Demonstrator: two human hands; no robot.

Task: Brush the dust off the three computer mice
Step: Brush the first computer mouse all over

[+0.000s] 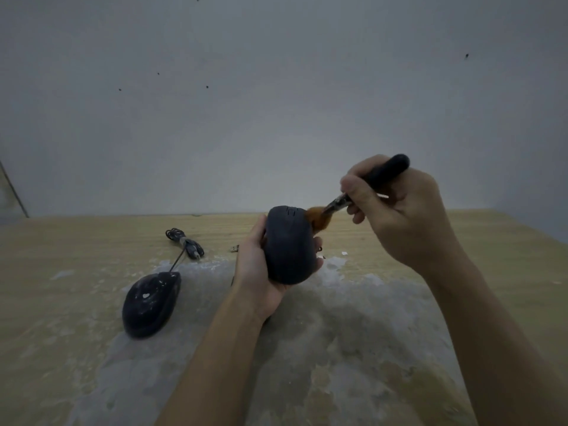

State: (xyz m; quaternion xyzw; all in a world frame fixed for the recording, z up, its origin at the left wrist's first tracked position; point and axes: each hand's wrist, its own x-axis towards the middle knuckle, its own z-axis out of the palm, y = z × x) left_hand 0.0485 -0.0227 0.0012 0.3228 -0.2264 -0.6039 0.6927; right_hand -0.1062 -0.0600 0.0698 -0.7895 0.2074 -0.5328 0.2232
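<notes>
The two forearms entered from the lower edge, and the hands met above the middle of the tabletop (461, 241). The left hand (256, 265) gripped a dark wireless mouse (289, 247) from below and the side, fingers curled round its body, and held it clear of the surface with its front end tilted away from the camera. The right hand (399, 210) pinched a small brush (362, 189) by its black handle, near the metal ferrule. The orange-brown bristles were pressed against the upper right edge of the held mouse, close to its front.

A second mouse, a wired mouse (150, 304), lay on the tabletop well to the left, speckled with pale dust or flecks. Its bundled cable (184, 242) lay just behind it. A small USB plug (234, 248) lay beyond the left hand. A third mouse was not plainly visible; it may have been hidden behind the hands.

The step in hand appeared to be the brushing of the held mouse. Pale residue covered the tabletop beneath the hands. The wired mouse looked unbrushed, so the task seemed well short of complete.

The next move would likely call for sweeping the bristles across the remaining faces, with the left hand turning the mouse to present each one.
</notes>
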